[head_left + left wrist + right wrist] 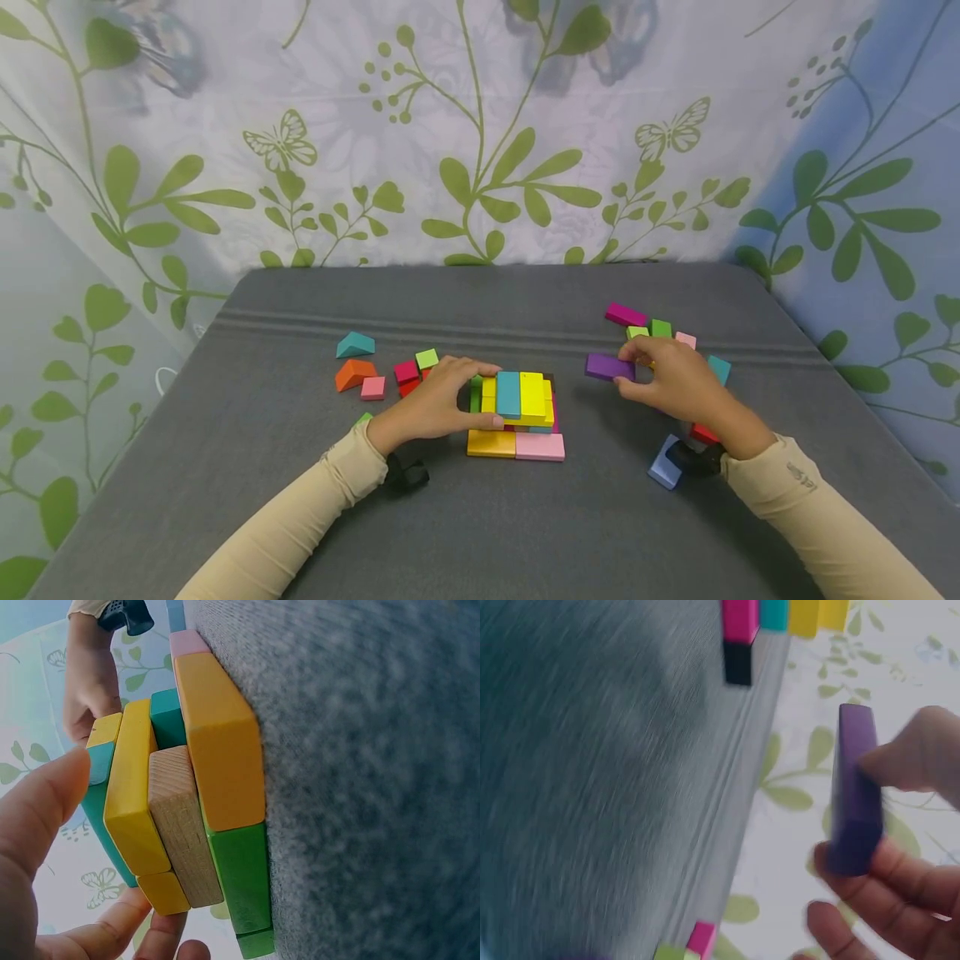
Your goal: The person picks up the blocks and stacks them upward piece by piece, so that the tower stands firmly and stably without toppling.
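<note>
A layered stack of coloured blocks [534, 410] stands mid-table, with a yellow block [532, 393] and a teal block [508, 394] side by side on top. My left hand [438, 402] reaches in from the left; its thumb and fingertips pinch the teal block at its two ends. The left wrist view shows the stack's side, with a bare wooden block [180, 825] and an orange block [225, 742] in its lower layers. To the right of the stack, my right hand [678, 379] holds a purple block [609, 367] in the air, thumb on one side and fingers on the other.
Loose blocks lie left of the stack, among them an orange arched block [355, 374] and a teal triangular block [356, 344]. On the right are a magenta block [626, 314], a blue block [664, 463] and several others. A patterned curtain [480, 125] hangs behind the table.
</note>
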{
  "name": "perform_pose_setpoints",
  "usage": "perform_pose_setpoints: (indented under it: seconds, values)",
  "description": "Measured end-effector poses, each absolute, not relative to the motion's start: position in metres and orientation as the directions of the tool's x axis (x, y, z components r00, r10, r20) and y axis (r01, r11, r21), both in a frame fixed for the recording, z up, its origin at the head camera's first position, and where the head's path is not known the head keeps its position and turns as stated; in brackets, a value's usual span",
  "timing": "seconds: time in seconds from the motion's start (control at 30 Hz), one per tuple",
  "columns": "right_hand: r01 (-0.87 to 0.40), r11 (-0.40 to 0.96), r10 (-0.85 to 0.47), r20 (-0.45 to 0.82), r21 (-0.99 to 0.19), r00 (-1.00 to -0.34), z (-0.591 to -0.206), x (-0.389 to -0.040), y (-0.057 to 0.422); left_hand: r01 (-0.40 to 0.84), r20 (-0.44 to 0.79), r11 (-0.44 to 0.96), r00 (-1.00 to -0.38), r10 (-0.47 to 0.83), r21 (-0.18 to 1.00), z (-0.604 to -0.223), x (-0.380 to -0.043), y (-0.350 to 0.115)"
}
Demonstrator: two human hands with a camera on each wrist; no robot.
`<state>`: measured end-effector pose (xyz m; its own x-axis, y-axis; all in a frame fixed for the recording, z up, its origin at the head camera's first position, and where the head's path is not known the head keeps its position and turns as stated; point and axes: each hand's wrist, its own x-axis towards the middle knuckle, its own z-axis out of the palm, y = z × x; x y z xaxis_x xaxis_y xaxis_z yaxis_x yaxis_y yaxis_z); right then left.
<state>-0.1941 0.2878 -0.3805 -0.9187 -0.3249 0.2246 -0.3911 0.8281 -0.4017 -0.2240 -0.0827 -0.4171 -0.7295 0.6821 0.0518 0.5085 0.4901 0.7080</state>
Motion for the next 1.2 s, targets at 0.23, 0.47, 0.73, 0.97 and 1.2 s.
perform_pose_setpoints:
  seconds: [0.23, 0.47, 0.73, 0.97, 1.2]
  values:
    - [-0.491, 0.670, -0.327, 0.372, -0.557, -0.869, -0.388, -0.192, 0.264, 0.507, 0.048, 0.491, -0.729, 0.683, 0.708, -0.418, -0.224, -0.083]
    - [-0.522, 0.560, -0.331, 0.403, -0.643, -0.853, -0.395, -0.194, 0.239, 0.505, 0.043, 0.490, -0.727, 0.686, 0.711, -0.418, -0.225, -0.083]
    - [-0.515, 0.528, -0.374, 0.359, -0.675, -0.855, -0.405, -0.201, 0.213, 0.493, 0.037, 0.487, -0.729, 0.683, 0.721, -0.416, -0.224, -0.083]
    - [-0.511, 0.516, -0.406, 0.329, -0.687, -0.852, -0.410, -0.204, 0.202, 0.486, 0.022, 0.503, -0.734, 0.679, 0.715, -0.417, -0.222, -0.082]
    - [-0.509, 0.509, -0.447, 0.293, -0.694, -0.845, -0.407, -0.208, 0.201, 0.496, 0.038, 0.489, -0.729, 0.683, 0.717, -0.417, -0.224, -0.082]
